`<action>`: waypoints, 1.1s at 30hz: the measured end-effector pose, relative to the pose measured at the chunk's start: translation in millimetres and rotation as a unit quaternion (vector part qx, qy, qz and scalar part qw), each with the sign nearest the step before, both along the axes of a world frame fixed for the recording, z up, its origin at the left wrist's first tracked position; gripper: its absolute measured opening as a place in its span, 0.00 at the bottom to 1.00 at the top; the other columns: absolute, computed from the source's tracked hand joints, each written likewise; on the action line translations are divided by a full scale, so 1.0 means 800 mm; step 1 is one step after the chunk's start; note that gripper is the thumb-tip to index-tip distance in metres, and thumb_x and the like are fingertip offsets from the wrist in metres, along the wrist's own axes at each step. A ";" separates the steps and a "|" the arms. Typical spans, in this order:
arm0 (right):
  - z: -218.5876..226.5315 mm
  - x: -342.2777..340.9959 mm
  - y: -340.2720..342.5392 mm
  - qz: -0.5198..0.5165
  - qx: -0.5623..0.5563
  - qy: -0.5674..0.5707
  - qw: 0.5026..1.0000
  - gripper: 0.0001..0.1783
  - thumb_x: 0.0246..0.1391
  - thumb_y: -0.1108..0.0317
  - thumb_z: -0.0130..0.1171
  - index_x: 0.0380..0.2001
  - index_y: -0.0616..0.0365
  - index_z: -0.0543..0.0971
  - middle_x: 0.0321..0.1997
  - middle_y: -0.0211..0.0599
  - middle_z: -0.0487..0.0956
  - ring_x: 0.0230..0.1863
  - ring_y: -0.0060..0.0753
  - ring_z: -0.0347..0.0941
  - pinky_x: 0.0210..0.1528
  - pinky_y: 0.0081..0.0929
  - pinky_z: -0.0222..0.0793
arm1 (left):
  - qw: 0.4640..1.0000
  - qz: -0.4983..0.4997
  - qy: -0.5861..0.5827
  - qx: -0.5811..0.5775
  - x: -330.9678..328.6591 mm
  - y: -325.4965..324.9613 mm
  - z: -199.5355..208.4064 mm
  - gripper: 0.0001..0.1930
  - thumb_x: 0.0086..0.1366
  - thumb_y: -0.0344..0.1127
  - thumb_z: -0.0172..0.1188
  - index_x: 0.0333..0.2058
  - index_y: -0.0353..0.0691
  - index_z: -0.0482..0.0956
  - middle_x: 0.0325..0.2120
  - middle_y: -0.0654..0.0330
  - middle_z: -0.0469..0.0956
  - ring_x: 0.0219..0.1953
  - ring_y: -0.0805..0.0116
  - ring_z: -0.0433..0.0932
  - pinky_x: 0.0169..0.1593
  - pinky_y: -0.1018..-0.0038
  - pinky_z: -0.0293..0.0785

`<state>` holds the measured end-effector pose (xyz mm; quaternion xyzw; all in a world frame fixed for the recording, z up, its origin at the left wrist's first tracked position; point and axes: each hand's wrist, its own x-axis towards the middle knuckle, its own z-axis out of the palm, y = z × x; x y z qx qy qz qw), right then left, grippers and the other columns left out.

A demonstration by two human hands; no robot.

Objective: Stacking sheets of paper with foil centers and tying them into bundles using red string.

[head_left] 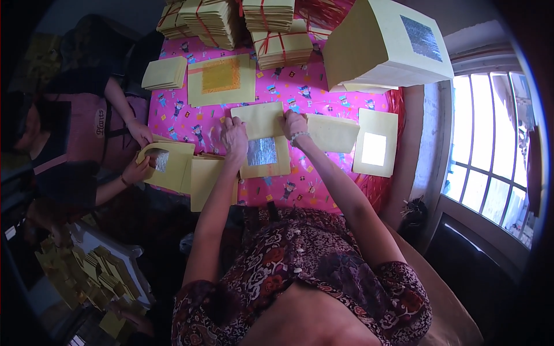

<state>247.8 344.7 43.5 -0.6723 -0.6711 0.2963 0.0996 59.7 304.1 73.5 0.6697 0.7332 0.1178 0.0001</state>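
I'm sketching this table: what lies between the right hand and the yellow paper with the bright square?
Plain pale-yellow paper lies between the right hand and the bright-squared paper; the head view shows this.

Short-sleeved top [277, 288] at 6 o'clock: dark, purple-and-red floral print, pale buttons [298, 270] down front. Right hand [295, 122] at 1 o'clock: beaded bracelet [299, 136] at wrist.

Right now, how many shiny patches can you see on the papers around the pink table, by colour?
Gold patch: 1
Silver patches: 3
White-looking patch, perhaps from glare: 1
Total: 5
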 end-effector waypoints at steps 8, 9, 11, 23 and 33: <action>-0.010 -0.002 0.000 -0.002 0.017 -0.005 1.000 0.19 0.52 0.56 0.56 0.34 0.64 0.73 0.37 0.57 0.77 0.36 0.54 0.75 0.39 0.44 0.70 | 0.976 0.039 -0.082 -0.200 0.034 0.002 0.005 0.27 0.58 0.50 0.58 0.41 0.32 0.61 0.38 0.42 0.70 0.38 0.46 0.76 0.40 0.57 0.73; -0.010 -0.004 -0.004 -0.001 0.016 -0.005 1.000 0.19 0.52 0.56 0.56 0.34 0.64 0.73 0.37 0.57 0.77 0.36 0.54 0.75 0.39 0.44 0.70 | 0.977 0.043 -0.080 -0.193 0.033 0.000 -0.003 0.28 0.58 0.51 0.58 0.42 0.33 0.59 0.39 0.42 0.69 0.39 0.45 0.75 0.40 0.56 0.73; 0.000 -0.011 -0.012 -0.057 0.075 -0.022 0.995 0.22 0.51 0.60 0.57 0.42 0.66 0.67 0.42 0.58 0.73 0.38 0.55 0.74 0.39 0.41 0.70 | 0.974 0.048 -0.094 -0.200 0.035 0.001 -0.011 0.28 0.58 0.51 0.58 0.42 0.33 0.59 0.40 0.41 0.68 0.40 0.44 0.75 0.41 0.56 0.73; 0.001 -0.022 -0.049 0.148 0.096 -0.003 0.984 0.14 0.48 0.61 0.58 0.33 0.58 0.69 0.36 0.44 0.75 0.40 0.45 0.74 0.39 0.36 0.73 | 0.981 0.056 -0.094 -0.161 0.045 0.001 -0.015 0.25 0.59 0.50 0.57 0.41 0.35 0.60 0.38 0.43 0.68 0.35 0.46 0.77 0.36 0.59 0.76; -0.001 -0.024 -0.066 0.146 0.124 0.027 0.981 0.13 0.47 0.65 0.58 0.33 0.58 0.68 0.37 0.42 0.74 0.42 0.44 0.72 0.42 0.36 0.69 | 0.993 0.053 -0.054 -0.089 0.046 -0.023 -0.031 0.25 0.60 0.49 0.55 0.43 0.33 0.61 0.38 0.44 0.66 0.34 0.46 0.76 0.35 0.59 0.75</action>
